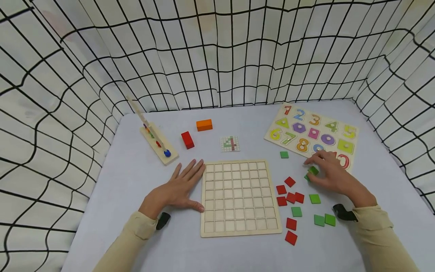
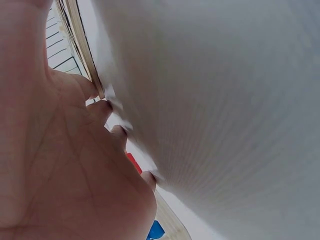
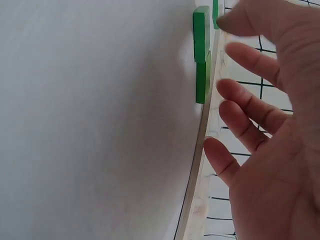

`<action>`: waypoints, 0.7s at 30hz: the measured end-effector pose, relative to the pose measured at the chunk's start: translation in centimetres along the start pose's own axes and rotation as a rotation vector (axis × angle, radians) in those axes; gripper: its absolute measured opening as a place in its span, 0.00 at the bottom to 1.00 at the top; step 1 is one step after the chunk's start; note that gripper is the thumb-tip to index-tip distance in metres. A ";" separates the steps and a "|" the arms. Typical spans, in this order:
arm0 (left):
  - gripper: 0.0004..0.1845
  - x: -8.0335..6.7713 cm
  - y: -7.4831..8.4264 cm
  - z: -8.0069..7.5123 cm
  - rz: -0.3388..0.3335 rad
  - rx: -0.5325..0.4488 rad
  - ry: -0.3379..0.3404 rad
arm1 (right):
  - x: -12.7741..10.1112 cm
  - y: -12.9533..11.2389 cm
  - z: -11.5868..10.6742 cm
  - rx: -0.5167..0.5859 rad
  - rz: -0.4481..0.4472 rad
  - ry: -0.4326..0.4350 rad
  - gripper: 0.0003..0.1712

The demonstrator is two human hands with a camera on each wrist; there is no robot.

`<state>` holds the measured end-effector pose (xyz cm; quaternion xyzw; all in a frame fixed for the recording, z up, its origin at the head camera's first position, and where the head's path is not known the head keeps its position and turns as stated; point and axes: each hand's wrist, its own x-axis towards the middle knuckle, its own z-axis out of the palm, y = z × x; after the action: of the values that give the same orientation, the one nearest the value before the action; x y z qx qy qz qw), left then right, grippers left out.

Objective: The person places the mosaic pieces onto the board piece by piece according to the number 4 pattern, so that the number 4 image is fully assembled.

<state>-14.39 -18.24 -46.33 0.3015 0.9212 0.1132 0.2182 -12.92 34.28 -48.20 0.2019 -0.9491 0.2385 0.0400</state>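
two beige sleeves [image 1: 384,241] came in from the bottom edge, nearest the camera, each with a dark wrist strap. left hand [image 1: 178,189] lay flat on the table [image 1: 136,177], fingers straight and spread, its grip open and holding nothing; the fingertips and thumb rested against the left edge of the wooden grid board [image 1: 238,196], whose square cells held no tiles. in the left wrist view the fingertips [image 2: 149,179] pressed the table surface beside that board edge.

right hand [image 1: 331,173] hovered over the loose tiles to the right of the board, fingers loosely bent, its fingertips at a pair of green tiles [image 1: 312,172] lying just in front of the number puzzle board [image 1: 314,132]. whether the grip had closed on a tile could not be told; in the right wrist view the fingers [image 3: 245,107] were spread near the two green tiles [image 3: 202,55], apart from them.

red tiles [image 1: 289,196] lay scattered just right of the grid board, with more green tiles [image 1: 323,217] near the right wrist and a single green tile [image 1: 284,154] further back. behind the grid board lay a small pattern card [image 1: 230,144] showing a 4. further left stood a red block [image 1: 187,139], an orange block [image 1: 204,125] and a wooden peg stand with beads [image 1: 157,141]. a white cloth with black grid lines [image 1: 217,53] walled the table.
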 end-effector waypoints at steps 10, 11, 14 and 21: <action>0.74 0.1 0.1 -0.2 0.000 0.021 0.002 | -1.4 -0.4 -0.9 -0.013 -0.071 -0.078 0.23; 0.74 0.0 0.2 -0.2 0.002 0.021 0.006 | -1.4 -0.4 -1.0 -0.017 -0.092 -0.071 0.23; 0.74 0.1 0.1 -0.1 0.008 0.016 0.011 | -1.4 -0.4 -1.3 -0.041 -0.143 -0.056 0.23; 0.74 0.2 0.1 0.1 0.009 0.007 0.012 | -1.2 -0.6 -1.6 -0.073 -0.169 -0.066 0.17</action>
<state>-14.44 -18.03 -46.47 0.3056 0.9216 0.1128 0.2111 -11.65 35.01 -46.71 0.2874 -0.9375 0.1926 0.0360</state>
